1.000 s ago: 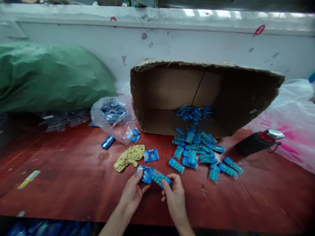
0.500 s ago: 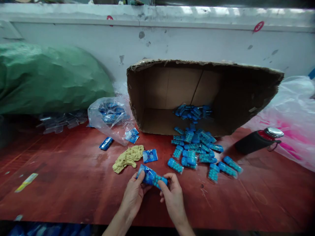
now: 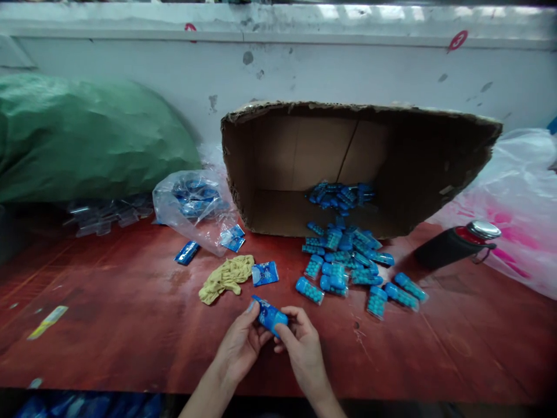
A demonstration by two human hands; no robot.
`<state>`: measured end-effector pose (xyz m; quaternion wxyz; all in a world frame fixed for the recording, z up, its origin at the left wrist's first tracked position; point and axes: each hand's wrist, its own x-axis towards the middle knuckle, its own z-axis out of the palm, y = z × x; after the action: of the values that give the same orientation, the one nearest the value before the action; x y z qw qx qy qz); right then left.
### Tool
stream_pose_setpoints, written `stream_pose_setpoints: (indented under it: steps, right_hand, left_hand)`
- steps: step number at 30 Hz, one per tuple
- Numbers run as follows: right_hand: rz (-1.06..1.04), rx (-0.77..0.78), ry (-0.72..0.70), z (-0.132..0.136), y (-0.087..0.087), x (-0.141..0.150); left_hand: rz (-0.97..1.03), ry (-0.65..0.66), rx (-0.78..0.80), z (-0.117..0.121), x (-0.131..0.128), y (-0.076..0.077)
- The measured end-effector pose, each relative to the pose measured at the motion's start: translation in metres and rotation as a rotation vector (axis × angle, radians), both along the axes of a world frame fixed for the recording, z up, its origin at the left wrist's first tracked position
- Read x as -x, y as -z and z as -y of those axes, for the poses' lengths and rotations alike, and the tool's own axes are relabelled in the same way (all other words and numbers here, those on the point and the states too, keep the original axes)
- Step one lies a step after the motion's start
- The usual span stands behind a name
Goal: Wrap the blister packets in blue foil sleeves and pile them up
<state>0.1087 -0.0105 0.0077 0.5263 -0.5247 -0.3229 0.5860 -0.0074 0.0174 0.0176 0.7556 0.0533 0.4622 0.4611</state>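
Above the near part of the table, my left hand (image 3: 242, 338) pinches one end of a printed blue wrapper sleeve (image 3: 265, 310). A small clear bottle (image 3: 282, 319) of blue balls sits mostly inside that sleeve, its blue cap end showing. My right hand (image 3: 299, 335) closes thumb and fingers on this cap end. Just beyond lie another flat blue sleeve (image 3: 265, 273) and a crumpled yellow glove (image 3: 227, 278). To the right, several like bottles (image 3: 334, 277) lie in a loose heap.
A cardboard box (image 3: 278, 215) on its side opens toward me, with more bottles inside. A clear bag (image 3: 163, 197) of blue sleeves stands left of it, near a big green sack (image 3: 87, 139). A black flask (image 3: 444, 248) tilts at the right on the red table (image 3: 130, 325).
The bottle has gone deeper into the sleeve; its balls, visible before, are now covered. My right hand has shifted slightly left, closer to my left hand.
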Motion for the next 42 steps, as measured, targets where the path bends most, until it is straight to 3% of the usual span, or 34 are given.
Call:
stream_pose_setpoints:
  steps: [4, 10, 14, 17, 22, 27, 32, 40, 42]
  right_hand:
    - [-0.063, -0.005, 0.059, 0.0, 0.002, 0.003]
    - [0.039, -0.052, 0.043, -0.001, 0.008, -0.002]
    - [0.129, -0.196, -0.002, 0.0, 0.005, -0.008]
    - [0.212, -0.286, -0.012, 0.002, 0.002, -0.01]
    - [0.25, -0.398, -0.077, 0.003, 0.001, -0.013]
    - [0.212, -0.369, -0.237, 0.002, -0.002, -0.019]
    - [0.144, -0.334, -0.295, 0.0, -0.004, -0.019]
    - [0.204, -0.285, -0.137, 0.005, 0.007, -0.01]
    - [0.193, -0.258, -0.16, 0.006, 0.01, -0.01]
  left_hand:
    - [-0.006, 0.05, -0.07, 0.003, -0.004, -0.001]
    - [0.025, 0.07, 0.0, 0.007, -0.005, -0.007]
    - [-0.011, 0.04, 0.04, 0.006, -0.004, -0.008]
    - [0.058, 0.111, 0.002, 0.003, 0.0, -0.004]
    - [0.209, 0.264, -0.107, 0.001, 0.007, 0.003]
    - [0.253, 0.318, -0.131, 0.004, 0.011, 0.004]
    - [0.201, 0.268, -0.123, 0.011, 0.005, 0.006]
    - [0.02, 0.034, 0.006, 0.021, -0.018, 0.001]
    - [-0.006, 0.026, 0.012, 0.023, -0.017, -0.004]
